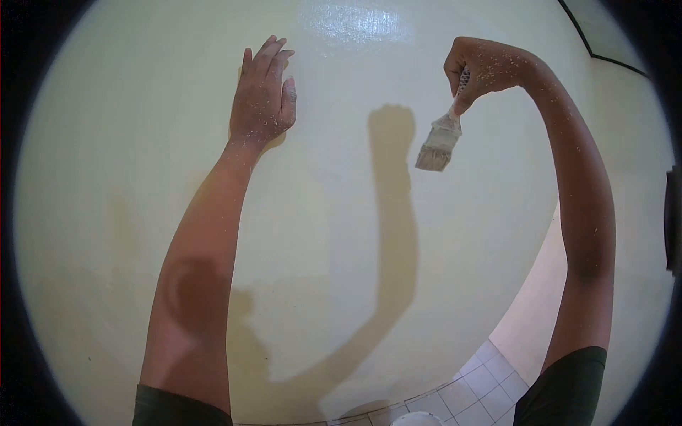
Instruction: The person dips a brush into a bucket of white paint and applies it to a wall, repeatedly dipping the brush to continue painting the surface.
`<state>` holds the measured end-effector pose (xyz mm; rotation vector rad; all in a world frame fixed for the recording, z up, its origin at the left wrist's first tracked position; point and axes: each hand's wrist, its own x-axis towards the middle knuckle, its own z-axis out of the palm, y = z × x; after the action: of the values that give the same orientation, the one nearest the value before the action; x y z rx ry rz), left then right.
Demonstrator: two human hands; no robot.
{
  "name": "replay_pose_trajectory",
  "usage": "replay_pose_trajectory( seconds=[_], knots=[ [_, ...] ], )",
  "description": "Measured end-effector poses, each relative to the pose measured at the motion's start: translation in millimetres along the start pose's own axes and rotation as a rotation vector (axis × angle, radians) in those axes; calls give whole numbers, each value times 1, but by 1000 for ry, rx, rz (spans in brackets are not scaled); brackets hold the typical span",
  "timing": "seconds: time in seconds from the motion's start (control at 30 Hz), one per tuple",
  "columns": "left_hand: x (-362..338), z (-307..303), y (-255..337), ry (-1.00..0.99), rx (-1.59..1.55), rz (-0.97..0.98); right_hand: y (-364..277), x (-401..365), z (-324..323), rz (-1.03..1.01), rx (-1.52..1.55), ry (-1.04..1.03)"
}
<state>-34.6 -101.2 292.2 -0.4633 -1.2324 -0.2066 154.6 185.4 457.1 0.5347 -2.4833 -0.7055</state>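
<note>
Against the pale yellow wall (312,234), my left hand (263,96) rests with its fingers spread and pointing up, holding nothing. My right hand (483,69) is closed round the handle of a flat paint brush (438,145). The brush hangs bristles down, tilted to the lower left, in front of the wall. White specks dot both hands and forearms. A wet, shiny patch (355,25) shows on the wall at the top, between and above the hands.
Shadows of my arm and head fall on the wall. A white bucket (418,419) stands on the tiled floor (483,383) at the bottom edge. A dark object (670,220) is at the far right, and a black-edged panel (621,32) is at the top right.
</note>
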Motion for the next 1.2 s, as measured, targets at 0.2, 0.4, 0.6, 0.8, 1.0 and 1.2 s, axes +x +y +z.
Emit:
replay_pose_trajectory(
  seconds=[0.2, 0.4, 0.6, 0.8, 1.0, 1.2],
  knots=[
    [1, 4, 1, -17, -24, 13, 28, 38, -4, 77, -148, 468],
    [0, 11, 4, -14, -71, -8, 23, 44, -9, 218, -304, 800],
    [0, 13, 2, 0, -27, -2, 30, 64, -18, 380, -395, 935],
    [-2, 14, 8, 2, -43, -6, 6, 38, -2, 332, -101, 513],
    [-2, 12, 8, -4, -60, -23, -3, 12, 38, -61, -30, 400],
    [-2, 12, 9, -3, -13, -19, -20, -4, 64, -91, 43, 171]
  ],
)
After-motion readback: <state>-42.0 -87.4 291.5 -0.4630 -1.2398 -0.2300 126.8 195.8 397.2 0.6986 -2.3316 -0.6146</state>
